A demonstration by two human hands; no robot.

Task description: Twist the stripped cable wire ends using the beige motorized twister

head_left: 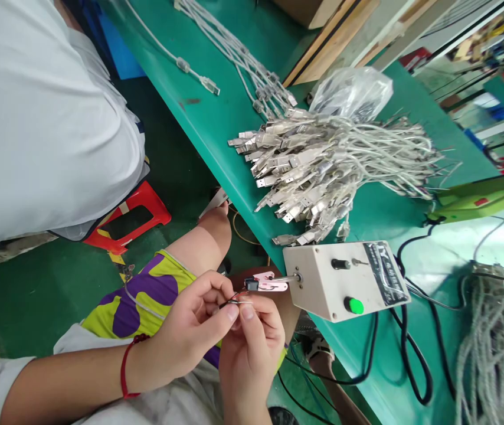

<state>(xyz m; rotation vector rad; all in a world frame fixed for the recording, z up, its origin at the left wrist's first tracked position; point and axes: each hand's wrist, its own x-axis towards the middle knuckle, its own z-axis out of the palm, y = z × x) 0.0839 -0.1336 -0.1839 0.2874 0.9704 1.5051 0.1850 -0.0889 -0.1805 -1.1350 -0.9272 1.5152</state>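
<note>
My left hand [199, 319], with a red cord bracelet on its wrist, pinches thin wires [233, 301] between thumb and fingertips. My right hand [254, 342] meets it there, thumb and forefinger closed on the same black and white wires. A thin red strand runs near them toward a black clip [251, 284]. This clip sits with a pink piece [274, 282] on the metal shaft of a white motor box [331, 289], just beyond my fingertips. A clear grey cable [143, 304] lies across my lap; where it joins the wires is hidden behind my left hand.
A big heap of clear USB cables [314, 165] covers the green table [203, 130] behind the box. Another cable bundle [500, 348] lies right, beside black cords [415, 360]. A green tool-like object [486, 198] is at right. Someone in white [48, 118] sits left on a red stool [146, 212].
</note>
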